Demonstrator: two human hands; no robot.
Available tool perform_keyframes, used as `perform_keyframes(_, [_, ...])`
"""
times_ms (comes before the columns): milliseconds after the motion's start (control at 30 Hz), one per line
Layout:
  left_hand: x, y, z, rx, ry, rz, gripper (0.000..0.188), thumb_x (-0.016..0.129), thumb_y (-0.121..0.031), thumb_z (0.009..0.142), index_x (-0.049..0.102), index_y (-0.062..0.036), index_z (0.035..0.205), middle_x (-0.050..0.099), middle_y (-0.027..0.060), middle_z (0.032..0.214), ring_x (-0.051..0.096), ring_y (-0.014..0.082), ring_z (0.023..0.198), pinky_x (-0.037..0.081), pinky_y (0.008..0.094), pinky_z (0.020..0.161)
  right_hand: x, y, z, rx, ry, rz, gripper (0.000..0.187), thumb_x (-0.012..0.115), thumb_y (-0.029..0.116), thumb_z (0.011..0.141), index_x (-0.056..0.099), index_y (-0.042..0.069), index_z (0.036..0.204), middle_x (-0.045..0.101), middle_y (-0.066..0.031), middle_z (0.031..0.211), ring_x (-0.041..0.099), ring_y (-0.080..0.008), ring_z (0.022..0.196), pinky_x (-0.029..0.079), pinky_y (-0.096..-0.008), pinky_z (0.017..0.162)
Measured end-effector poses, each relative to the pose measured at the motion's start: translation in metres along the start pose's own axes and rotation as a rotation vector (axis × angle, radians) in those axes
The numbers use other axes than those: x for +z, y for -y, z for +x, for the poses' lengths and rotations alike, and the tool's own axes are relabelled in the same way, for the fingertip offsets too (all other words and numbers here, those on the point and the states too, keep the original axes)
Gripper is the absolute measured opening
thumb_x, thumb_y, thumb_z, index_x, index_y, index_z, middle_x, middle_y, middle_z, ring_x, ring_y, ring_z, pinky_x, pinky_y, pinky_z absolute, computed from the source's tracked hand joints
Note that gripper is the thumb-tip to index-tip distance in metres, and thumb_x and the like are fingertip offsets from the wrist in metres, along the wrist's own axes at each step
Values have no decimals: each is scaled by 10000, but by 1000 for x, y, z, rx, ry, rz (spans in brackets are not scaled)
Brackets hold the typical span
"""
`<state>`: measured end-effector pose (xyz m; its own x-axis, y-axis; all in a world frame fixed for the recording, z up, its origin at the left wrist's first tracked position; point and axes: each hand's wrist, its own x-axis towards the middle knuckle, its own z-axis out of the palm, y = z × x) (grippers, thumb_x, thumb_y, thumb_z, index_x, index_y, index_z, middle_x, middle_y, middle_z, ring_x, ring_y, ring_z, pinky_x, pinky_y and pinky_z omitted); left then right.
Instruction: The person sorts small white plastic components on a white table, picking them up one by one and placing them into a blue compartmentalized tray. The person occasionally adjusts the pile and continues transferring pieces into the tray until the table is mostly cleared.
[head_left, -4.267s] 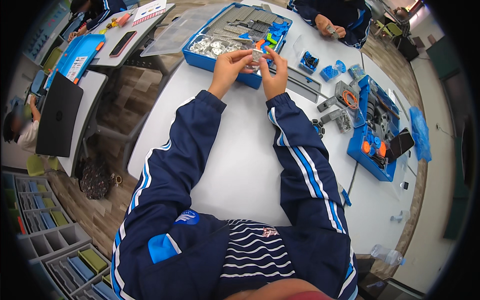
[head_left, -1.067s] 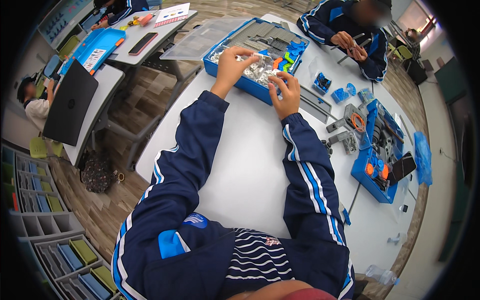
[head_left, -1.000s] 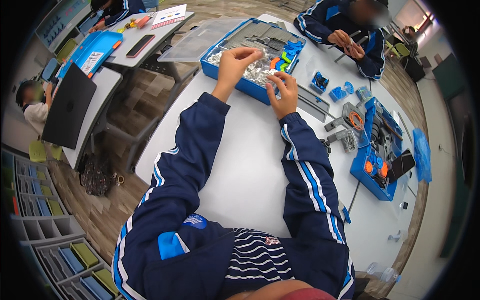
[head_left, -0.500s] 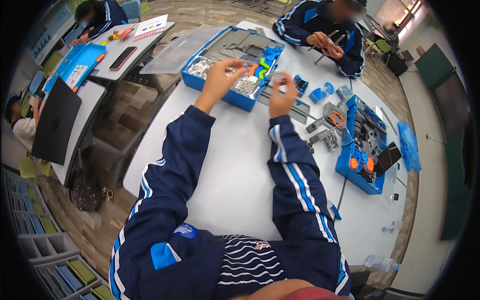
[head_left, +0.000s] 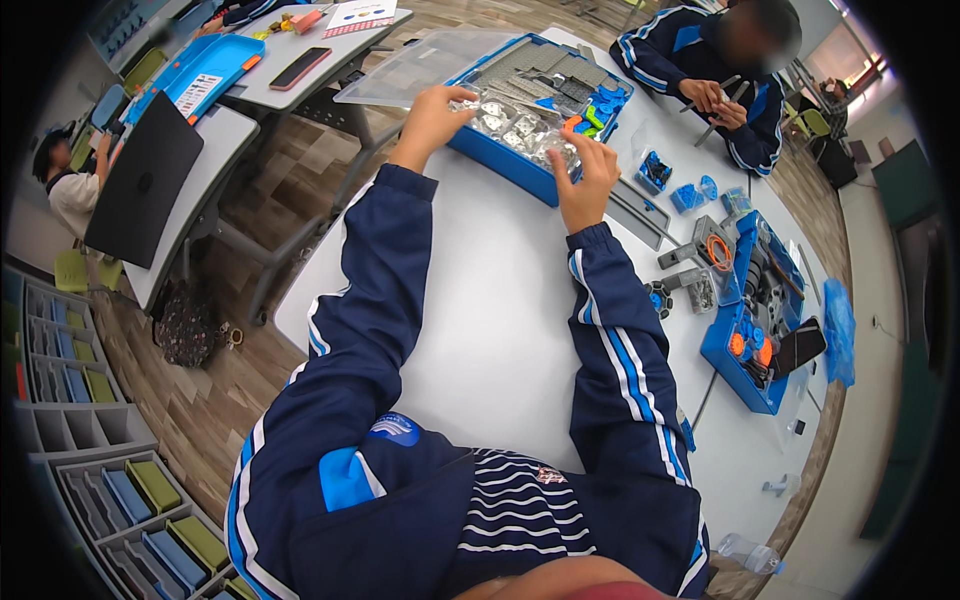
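Observation:
A blue storage box (head_left: 510, 165) lies at the far side of the white table, holding grey plates, bright connector pieces and clear bags of white parts (head_left: 500, 118). At its left corner my left hand (head_left: 430, 125) bends its fingers together over the edge of the bags; what lies between the fingertips is hidden. By the near right corner is my right hand (head_left: 590, 178), thumb and fingers closed around a clear plastic bag (head_left: 563, 156) low over the box. Green and orange connectors (head_left: 590, 122) lie just beyond that hand.
At right, a second blue box (head_left: 745, 365) holds wheels and dark parts, beside grey modules and an orange cable (head_left: 718, 252). A transparent lid (head_left: 420, 72) lies left of the first box. Across the table, a co-worker's hands (head_left: 718, 103) hold grey bars. A bottle (head_left: 750, 553) lies near right.
My right hand has lowered its small clear item to the box's near right corner. My left hand has drawn back to the left corner, its fingers closing. The whole view has shifted.

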<state>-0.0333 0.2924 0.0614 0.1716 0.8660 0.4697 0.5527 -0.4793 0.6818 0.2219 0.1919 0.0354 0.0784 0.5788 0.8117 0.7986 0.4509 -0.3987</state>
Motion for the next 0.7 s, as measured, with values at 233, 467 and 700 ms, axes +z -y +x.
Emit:
perform_keyframes(233, [6, -10, -7, -33, 35, 236, 296, 743, -221, 819, 786, -208, 1112, 686, 138, 1200, 562, 353, 1177, 452, 444, 1036, 27, 2, -1, -37, 48, -107, 358, 721, 313, 928, 704, 175, 1257, 613, -1, 1319, 469, -255, 1282, 282, -449, 1083])
perform_keyframes(467, [28, -3, -10, 80, -37, 416, 256, 718, -271, 862, 790, -234, 1105, 642, 88, 1282, 494, 316, 1242, 383, 471, 1057, 24, -4, -10, -85, 55, -95, 286, 699, 288, 941, 719, 164, 1198, 613, -28, 1274, 479, -263, 1260, 308, -449, 1068])
perform_keyframes(700, [33, -11, -8, 88, -50, 346, 243, 788, -307, 786, 814, -177, 990, 634, 101, 1274, 452, 329, 1289, 351, 509, 1072, 26, -2, -10, -56, -2, -47, 212, 692, 246, 929, 721, 152, 1116, 612, -37, 1182, 498, -267, 1200, 328, -449, 1036])
